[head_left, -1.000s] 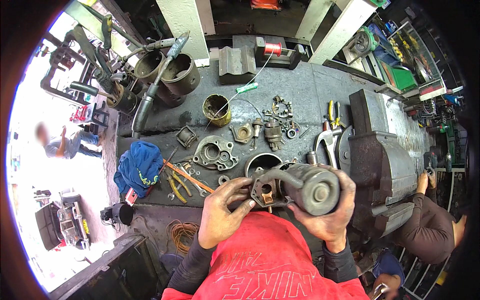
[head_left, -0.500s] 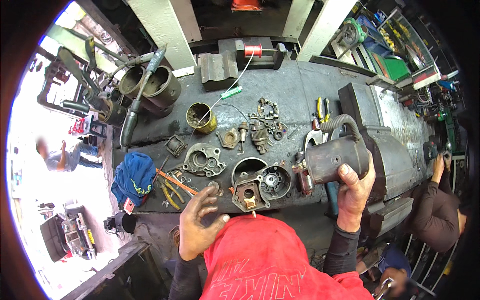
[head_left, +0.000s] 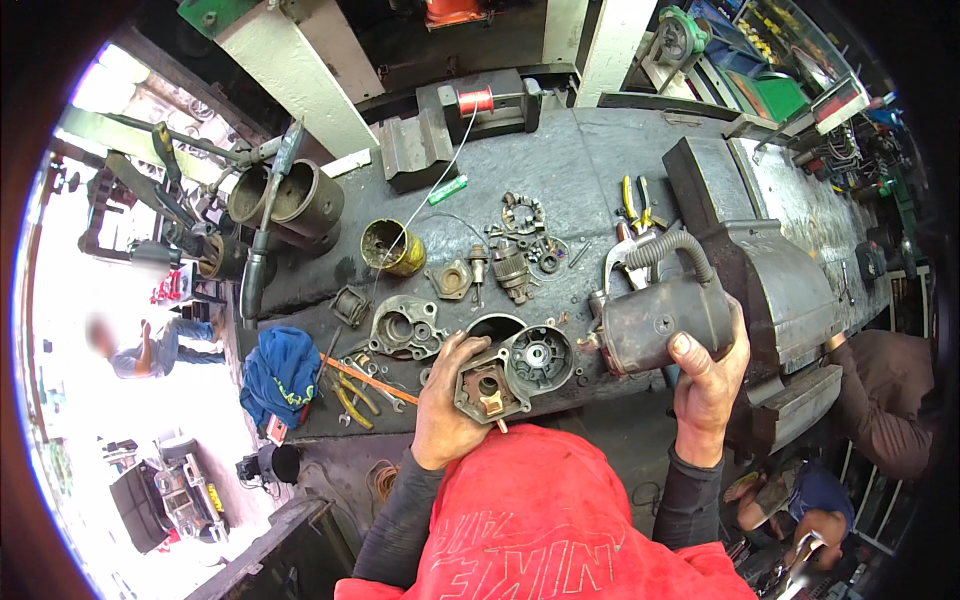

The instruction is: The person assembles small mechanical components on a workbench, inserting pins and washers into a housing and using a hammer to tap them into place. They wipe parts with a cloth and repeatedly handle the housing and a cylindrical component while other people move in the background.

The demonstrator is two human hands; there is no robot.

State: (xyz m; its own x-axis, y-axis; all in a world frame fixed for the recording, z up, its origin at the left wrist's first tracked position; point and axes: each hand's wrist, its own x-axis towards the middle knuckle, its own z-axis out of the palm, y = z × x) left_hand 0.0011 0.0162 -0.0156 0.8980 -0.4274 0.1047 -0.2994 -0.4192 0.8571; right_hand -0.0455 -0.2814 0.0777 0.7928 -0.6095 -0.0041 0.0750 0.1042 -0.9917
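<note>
Two motor parts are being held above the near edge of the tabletop [head_left: 600, 160]. A small end plate [head_left: 487, 384] is being clasped in the closed grip of the left hand [head_left: 445, 405], while a dark cylindrical motor housing [head_left: 665, 322] is being gripped by the right hand [head_left: 708, 378], just right of a round cover [head_left: 540, 358] lying on the tabletop.

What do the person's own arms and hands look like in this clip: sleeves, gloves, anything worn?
Both forearms wear snug dark long sleeves ending at the wrists. The left hand and right hand are bare: no gloves, and no rings or watch that I can make out. A red garment covers the chest below.
</note>
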